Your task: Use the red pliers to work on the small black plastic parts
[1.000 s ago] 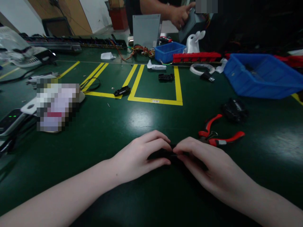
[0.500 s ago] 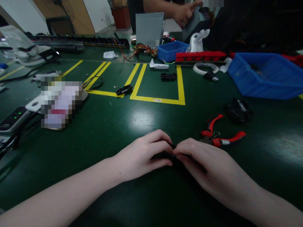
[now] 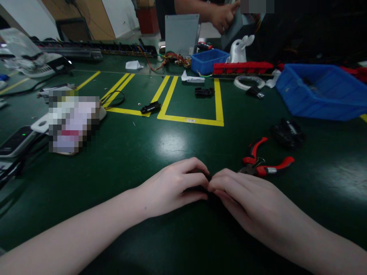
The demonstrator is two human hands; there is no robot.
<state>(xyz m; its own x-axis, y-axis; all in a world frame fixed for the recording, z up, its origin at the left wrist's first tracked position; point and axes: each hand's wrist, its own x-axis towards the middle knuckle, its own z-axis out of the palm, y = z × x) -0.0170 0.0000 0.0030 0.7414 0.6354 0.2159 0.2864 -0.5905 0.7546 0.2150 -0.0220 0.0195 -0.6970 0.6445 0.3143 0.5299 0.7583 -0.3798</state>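
Near the front middle of the green table, my left hand (image 3: 177, 187) has its fingers and thumb curled around something dark, mostly hidden and hard to tell from the table. Against its fingertips, my right hand (image 3: 255, 202) is closed in a pinch. What lies between the right fingers is hidden. Just beyond the right hand, pliers with red and black handles (image 3: 278, 167) lie spread apart, their jaws partly behind the hand. A crumpled-looking black bundle (image 3: 288, 133) rests farther back on the right.
Two small black parts (image 3: 150, 108) (image 3: 204, 92) lie by the yellow tape markings (image 3: 190, 121). A big blue bin (image 3: 321, 103) stands right, a smaller blue bin (image 3: 209, 61) at the back. Left are a blurred-out phone-like object (image 3: 76, 124) and cables. Across the table a person's hand (image 3: 225, 19) holds a grey metal box.
My right fingers have shifted slightly and closed more tightly against the left fingertips. The left hand stays nearly still. The pliers appear slightly farther left and up in view.
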